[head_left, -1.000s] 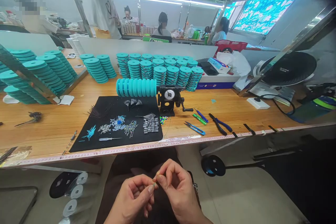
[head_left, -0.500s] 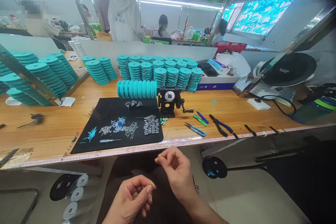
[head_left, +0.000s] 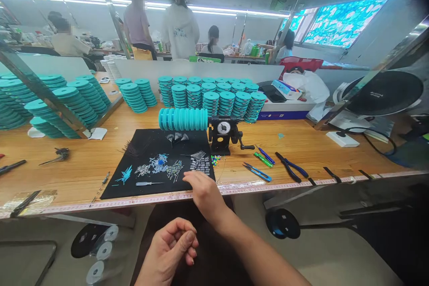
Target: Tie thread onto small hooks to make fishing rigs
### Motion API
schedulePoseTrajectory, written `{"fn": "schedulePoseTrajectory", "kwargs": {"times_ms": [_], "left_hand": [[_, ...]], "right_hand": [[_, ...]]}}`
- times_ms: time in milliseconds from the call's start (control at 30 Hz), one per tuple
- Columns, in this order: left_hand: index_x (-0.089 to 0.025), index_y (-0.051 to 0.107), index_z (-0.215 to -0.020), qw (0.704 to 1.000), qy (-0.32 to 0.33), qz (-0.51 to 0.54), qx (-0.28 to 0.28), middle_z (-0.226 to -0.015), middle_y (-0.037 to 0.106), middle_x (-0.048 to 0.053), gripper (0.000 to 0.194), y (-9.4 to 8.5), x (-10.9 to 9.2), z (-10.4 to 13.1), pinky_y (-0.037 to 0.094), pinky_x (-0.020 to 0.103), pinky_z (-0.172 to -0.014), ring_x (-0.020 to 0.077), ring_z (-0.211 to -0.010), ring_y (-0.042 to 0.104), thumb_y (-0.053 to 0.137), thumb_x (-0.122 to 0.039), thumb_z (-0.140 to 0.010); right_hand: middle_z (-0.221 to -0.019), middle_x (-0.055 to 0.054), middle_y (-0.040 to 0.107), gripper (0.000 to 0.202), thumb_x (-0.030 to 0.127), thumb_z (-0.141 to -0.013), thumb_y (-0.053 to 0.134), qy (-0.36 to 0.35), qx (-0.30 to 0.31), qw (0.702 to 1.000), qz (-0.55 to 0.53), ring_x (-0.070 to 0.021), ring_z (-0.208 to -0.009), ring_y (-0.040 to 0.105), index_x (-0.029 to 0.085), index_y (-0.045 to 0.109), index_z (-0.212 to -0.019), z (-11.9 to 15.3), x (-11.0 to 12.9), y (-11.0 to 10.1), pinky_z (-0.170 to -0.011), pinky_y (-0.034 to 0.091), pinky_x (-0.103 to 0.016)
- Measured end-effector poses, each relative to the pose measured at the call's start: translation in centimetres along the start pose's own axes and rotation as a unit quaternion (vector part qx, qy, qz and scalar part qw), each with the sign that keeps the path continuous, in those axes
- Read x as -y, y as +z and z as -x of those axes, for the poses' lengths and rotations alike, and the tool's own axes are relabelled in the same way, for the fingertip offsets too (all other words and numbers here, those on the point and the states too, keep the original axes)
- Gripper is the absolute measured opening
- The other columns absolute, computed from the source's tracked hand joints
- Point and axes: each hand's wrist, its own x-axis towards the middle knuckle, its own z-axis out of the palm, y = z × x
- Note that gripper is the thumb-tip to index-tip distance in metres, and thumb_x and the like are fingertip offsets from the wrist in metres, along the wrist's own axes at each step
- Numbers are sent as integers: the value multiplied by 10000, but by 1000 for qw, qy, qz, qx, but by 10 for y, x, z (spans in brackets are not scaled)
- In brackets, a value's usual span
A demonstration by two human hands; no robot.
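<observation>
My left hand [head_left: 172, 248] is held low over my lap, thumb and forefinger pinched together; whatever lies between them is too small to make out. My right hand [head_left: 206, 194] reaches over the front edge of a black mat [head_left: 127, 187]. Its fingers are bent and pressed together, pointing left, and the thumb is mostly hidden. Close to its fingertips are a pile of small metal pins [head_left: 174, 170] and rows of grey cylindrical pieces [head_left: 200, 165]. Clear-blue bits [head_left: 158, 164], silver pieces [head_left: 142, 170], blue sticks [head_left: 126, 174] and a small screwdriver [head_left: 149, 183] lie farther left.
Behind the mat, a black hand-cranked winder [head_left: 224, 134] carries turquoise spools [head_left: 183, 119]. Stacked spools [head_left: 211, 103] line the back. Blue snips [head_left: 257, 172], a green tool [head_left: 263, 159] and pliers [head_left: 291, 167] lie right. Co-workers [head_left: 181, 27] are beyond the partition.
My right hand has moved from over my lap, forward and left to the mat. My left hand stays pinched in nearly the same place. The view has shifted slightly.
</observation>
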Motion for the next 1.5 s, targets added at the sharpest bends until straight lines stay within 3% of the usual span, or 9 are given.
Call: {"fn": "schedulePoseTrajectory", "kwargs": {"times_ms": [67, 133, 267, 400, 533, 700, 933, 1133, 1500], "left_hand": [[-140, 667, -733, 1000, 18, -18, -9, -605, 644, -2, 337, 0, -3, -2, 463, 166, -461, 85, -502, 565, 816, -438, -683], [-147, 672, -745, 998, 47, -42, -16, -629, 655, 3, 313, 0, -5, -3, 488, 181, -480, 103, -529, 585, 789, -435, -715], [-171, 687, -795, 983, 125, -118, -60, -673, 685, 12, 239, 4, -4, -3, 512, 196, -522, 135, -588, 615, 731, -405, -776], [-195, 688, -789, 958, 190, -184, -108, -675, 697, -1, 158, 8, 1, -3, 507, 191, -558, 140, -599, 628, 712, -351, -794], [-195, 690, -815, 957, 194, -182, -115, -717, 721, 10, 158, 5, 6, -6, 522, 200, -636, 155, -668, 661, 723, -347, -787], [-179, 660, -882, 987, 119, -80, -67, -722, 723, 27, 250, 2, 8, -11, 473, 182, -532, 123, -593, 600, 741, -390, -776], [-170, 702, -825, 995, 94, -23, -33, -774, 666, -7, 201, 2, 11, -11, 438, 157, -533, 74, -580, 516, 774, -345, -757], [-181, 696, -819, 997, 69, -23, -16, -700, 671, 1, 189, 1, 10, -8, 458, 186, -587, 121, -647, 597, 756, -354, -773], [-211, 661, -811, 957, 192, -217, 25, -979, 639, 48, 134, -2, 0, -6, 450, 254, -870, 201, -965, 598, 635, -332, -861]], "right_hand": [[-1064, -99, 665, 300, 37, -925, 383, 34, -42, 998, -21, -204, -1044, 592, 184, 633, -1003, 15, 12, -10, -928, 449, -333], [-1018, -82, 664, 239, 143, -981, 392, 121, -66, 984, -110, -197, -991, 608, 191, 623, -1020, 33, 27, -18, -888, 465, -321], [-1019, -57, 656, 246, 362, -997, 459, 288, 14, 889, -356, -194, -987, 595, 199, 633, -1060, 68, 54, -23, -886, 452, -303], [-833, -14, 597, 288, 457, -949, 548, 322, 37, 839, -437, -150, -804, 548, 179, 622, -971, 86, 62, -20, -766, 432, -261], [-628, 54, 415, 367, 515, -887, 617, 343, 43, 811, -472, -92, -566, 345, 161, 555, -812, 87, 59, -19, -534, 291, -214], [-639, 50, 407, 428, 542, -780, 720, 367, 7, 817, -444, -90, -586, 289, 151, 547, -754, 85, 57, -20, -535, 240, -216], [-623, 56, 367, 398, 537, -826, 649, 356, -14, 874, -331, -101, -576, 283, 158, 556, -750, 86, 60, -29, -522, 242, -228], [-606, 63, 345, 382, 519, -819, 637, 375, -2, 867, -326, -96, -555, 257, 157, 542, -744, 83, 64, -35, -496, 202, -236], [-560, 91, 249, 224, 349, -800, 637, 379, 4, 888, -262, -87, -517, 209, 160, 564, -703, 83, 65, -42, -468, 169, -240]]}}
